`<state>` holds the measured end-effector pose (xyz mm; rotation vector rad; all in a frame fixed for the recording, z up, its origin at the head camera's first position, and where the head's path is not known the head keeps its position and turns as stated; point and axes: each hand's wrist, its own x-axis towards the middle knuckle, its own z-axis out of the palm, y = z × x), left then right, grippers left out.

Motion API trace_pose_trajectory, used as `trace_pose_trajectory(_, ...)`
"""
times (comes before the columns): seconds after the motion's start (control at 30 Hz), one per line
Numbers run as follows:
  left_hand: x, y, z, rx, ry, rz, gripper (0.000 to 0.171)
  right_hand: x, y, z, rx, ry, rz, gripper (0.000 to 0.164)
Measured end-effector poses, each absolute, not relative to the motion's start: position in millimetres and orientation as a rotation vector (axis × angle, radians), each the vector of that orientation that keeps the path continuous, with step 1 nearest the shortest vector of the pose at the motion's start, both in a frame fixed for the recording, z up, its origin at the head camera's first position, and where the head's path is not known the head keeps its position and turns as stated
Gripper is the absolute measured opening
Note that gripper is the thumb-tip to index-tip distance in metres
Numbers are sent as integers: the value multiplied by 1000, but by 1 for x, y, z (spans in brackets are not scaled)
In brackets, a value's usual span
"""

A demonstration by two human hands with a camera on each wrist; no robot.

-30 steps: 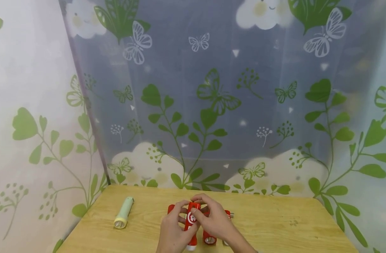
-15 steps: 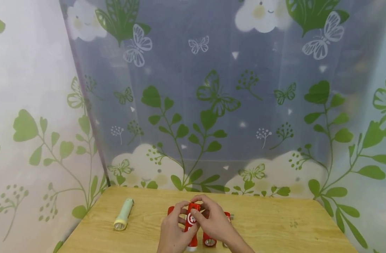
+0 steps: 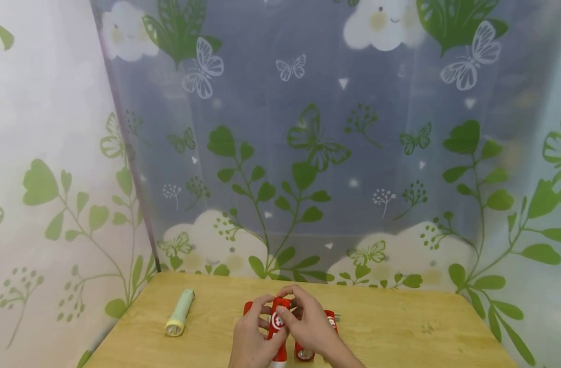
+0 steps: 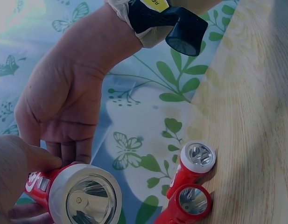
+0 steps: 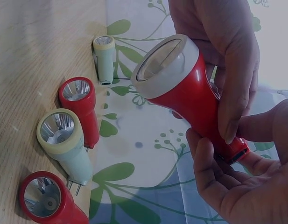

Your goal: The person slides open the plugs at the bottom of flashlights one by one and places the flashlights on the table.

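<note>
Right now the torch (image 3: 278, 321) is up between both my hands, above the near middle of the table (image 3: 400, 327), its white end pointing near. My left hand (image 3: 255, 332) grips its body; my right hand (image 3: 312, 322) pinches its far end. Below, from left to right, lie a red torch (image 5: 85, 112), a pronged torch (image 5: 66, 144), a second red torch (image 5: 48, 198) and a red-and-white torch (image 4: 198, 156). Well apart to the left lies a green torch (image 3: 181, 309). On the far side hangs a leaf-printed sheet (image 3: 280, 153).
</note>
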<state>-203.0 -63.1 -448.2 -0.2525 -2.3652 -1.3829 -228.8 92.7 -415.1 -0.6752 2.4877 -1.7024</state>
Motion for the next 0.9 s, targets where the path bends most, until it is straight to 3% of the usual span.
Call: trace_pose_trajectory(0.9,-205,-65,-449,-241,-2384,-1433,48,-230,90,-414,-621,2488,-1690,22)
